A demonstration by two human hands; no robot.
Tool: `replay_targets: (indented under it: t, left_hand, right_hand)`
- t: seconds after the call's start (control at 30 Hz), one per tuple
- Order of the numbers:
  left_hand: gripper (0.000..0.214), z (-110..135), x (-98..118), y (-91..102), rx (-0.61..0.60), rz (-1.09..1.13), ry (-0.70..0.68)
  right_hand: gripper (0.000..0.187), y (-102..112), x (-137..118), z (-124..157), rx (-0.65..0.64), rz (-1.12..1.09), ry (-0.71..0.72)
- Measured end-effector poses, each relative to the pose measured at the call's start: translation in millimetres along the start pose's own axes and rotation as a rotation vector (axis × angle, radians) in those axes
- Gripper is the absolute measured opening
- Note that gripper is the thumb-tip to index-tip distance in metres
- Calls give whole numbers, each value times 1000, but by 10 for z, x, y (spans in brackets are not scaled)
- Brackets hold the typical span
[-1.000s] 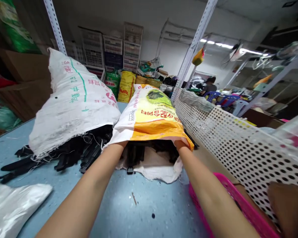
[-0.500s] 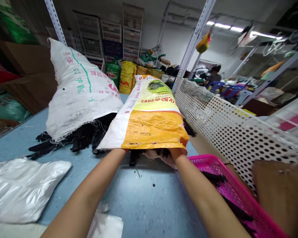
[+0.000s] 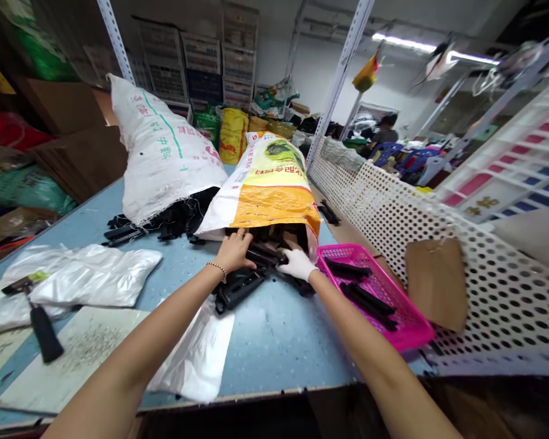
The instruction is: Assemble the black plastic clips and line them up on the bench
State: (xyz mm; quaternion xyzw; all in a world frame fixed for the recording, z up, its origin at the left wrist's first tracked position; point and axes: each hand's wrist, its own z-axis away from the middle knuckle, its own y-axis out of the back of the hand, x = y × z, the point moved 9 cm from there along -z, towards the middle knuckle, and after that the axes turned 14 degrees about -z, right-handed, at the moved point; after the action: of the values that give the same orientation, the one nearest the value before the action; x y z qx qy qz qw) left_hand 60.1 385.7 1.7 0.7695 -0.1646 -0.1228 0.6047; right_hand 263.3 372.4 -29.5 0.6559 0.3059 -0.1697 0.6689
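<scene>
Left hand [image 3: 234, 251]: thumb and fingers spread, by sack [image 3: 274, 206] mouth. Right hand [image 3: 297, 264], gloved, touching black parts [image 3: 240, 290]; grip, cannot tell. Parts spill from sack toward worktop's [image 3: 274, 341] near edge. Basket [image 3: 414, 337], near right corner, holds more.
</scene>
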Motion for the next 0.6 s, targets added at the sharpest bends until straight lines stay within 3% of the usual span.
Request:
replay_targets:
  t: [0.13,0.27,0.37,0.47,0.6]
  left_hand:
    - [53,206,21,190,78,-36,6]
    - [25,356,-24,197,140,-32,75]
    - [33,401,-108,149,167,-14,135]
    - [49,411,-149,146,185,-7,163]
    - [59,496,72,89,143,1,-9]
  right_hand:
    - [61,96,-207,268,-12,-66,119]
    - [56,70,-381,544,26,-123,166]
    - [54,-92,-490,772,25,-132,155]
    - [60,-422,-705,1080,-87,-121,230]
    - [65,-847,-925,1430,-244,84,341]
